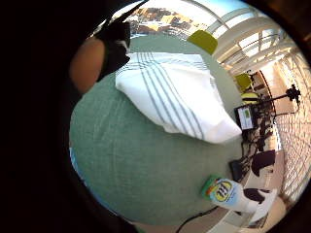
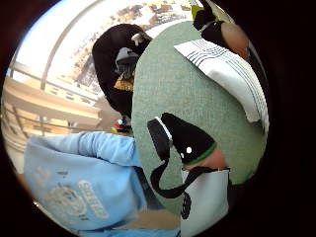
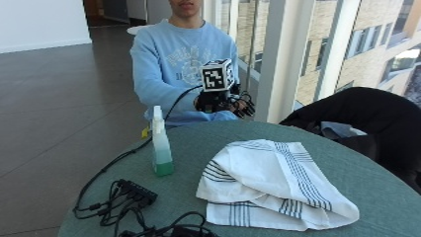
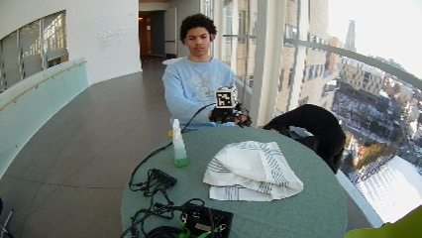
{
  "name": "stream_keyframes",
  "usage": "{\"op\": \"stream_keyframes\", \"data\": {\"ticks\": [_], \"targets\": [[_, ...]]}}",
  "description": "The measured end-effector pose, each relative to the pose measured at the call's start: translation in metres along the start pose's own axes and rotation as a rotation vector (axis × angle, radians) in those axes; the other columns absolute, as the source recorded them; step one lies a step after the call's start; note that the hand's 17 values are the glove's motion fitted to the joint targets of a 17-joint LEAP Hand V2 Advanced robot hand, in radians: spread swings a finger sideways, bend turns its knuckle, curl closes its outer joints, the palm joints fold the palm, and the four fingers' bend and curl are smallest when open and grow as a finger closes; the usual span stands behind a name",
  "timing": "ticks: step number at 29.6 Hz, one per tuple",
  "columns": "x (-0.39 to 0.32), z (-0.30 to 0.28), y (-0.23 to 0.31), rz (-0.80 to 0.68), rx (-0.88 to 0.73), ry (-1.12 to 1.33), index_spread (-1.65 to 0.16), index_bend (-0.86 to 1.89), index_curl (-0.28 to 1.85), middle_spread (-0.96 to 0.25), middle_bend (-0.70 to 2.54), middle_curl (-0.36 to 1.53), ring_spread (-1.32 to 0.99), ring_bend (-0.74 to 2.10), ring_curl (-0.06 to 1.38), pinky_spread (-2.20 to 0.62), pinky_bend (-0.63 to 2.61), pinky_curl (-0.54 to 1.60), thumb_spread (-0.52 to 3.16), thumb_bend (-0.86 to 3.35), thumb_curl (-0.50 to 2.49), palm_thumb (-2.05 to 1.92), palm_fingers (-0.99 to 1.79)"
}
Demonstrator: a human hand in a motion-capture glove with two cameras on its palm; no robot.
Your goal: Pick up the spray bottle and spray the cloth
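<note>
1. You have a round green counter (image 3: 368,182) before you, and nothing on it has been lifted. I judge you are at the very start: the reach for the bottle is the step in hand.
2. The cloth (image 3: 273,182), white with dark stripes, lies bunched and folded near the middle of the counter, well apart from your grip. It makes a wide target, so the spray should need no fine aim.
3. A dark coat (image 3: 368,113) hangs over a chair just beyond the counter's edge on your left. It is not in your path.
4. The spray bottle (image 3: 160,143) stands upright near the counter's edge on your right side, green liquid low in it, nozzle on top. It is apart from the cloth and touching nothing else.
5. A black cable box (image 3: 135,192) with tangled leads lies past the bottle, toward the far edge. One lead runs close by the bottle's base; take care not to snag it on the lift.
6. Your gloved right hand (image 3: 227,103) hovers at the near edge, holding nothing, its fingers loosely curled. Next, I would swing it rightward, wrap the bottle's neck, and turn the nozzle toward the cloth.
</note>
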State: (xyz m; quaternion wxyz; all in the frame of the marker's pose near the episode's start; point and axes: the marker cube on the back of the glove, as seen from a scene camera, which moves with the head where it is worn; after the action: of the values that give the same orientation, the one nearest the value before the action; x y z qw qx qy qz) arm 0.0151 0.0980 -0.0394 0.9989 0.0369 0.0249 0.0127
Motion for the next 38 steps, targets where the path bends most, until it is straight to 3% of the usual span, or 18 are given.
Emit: {"op": "stream_keyframes", "data": {"ticks": [24, 29, 33, 38], "targets": [[0.05, -0.041, 0.212, 0.381, 0.222, -0.168, -0.39, 0.16, 0.33, -0.11, 0.19, 0.36, -0.05, 0.24, 0.3, 0.2, 0.19, 0.31, 1.08, -0.05, 0.28, 0.56, 0.69], [0.065, -0.035, 0.241, 0.475, 0.253, -0.202, -0.39, 0.16, 0.33, -0.11, 0.19, 0.36, -0.04, 0.24, 0.31, 0.2, 0.19, 0.31, 1.06, -0.04, 0.27, 0.53, 0.69], [0.077, -0.029, 0.252, 0.64, 0.29, -0.265, -0.39, 0.16, 0.33, -0.11, 0.19, 0.36, -0.04, 0.24, 0.31, 0.2, 0.18, 0.31, 1.04, -0.03, 0.27, 0.51, 0.7], [0.094, -0.027, 0.267, 0.63, 0.379, -0.433, -0.39, 0.15, 0.33, -0.11, 0.18, 0.36, -0.04, 0.24, 0.32, 0.2, 0.2, 0.32, 1.03, -0.03, 0.28, 0.51, 0.69]]}}
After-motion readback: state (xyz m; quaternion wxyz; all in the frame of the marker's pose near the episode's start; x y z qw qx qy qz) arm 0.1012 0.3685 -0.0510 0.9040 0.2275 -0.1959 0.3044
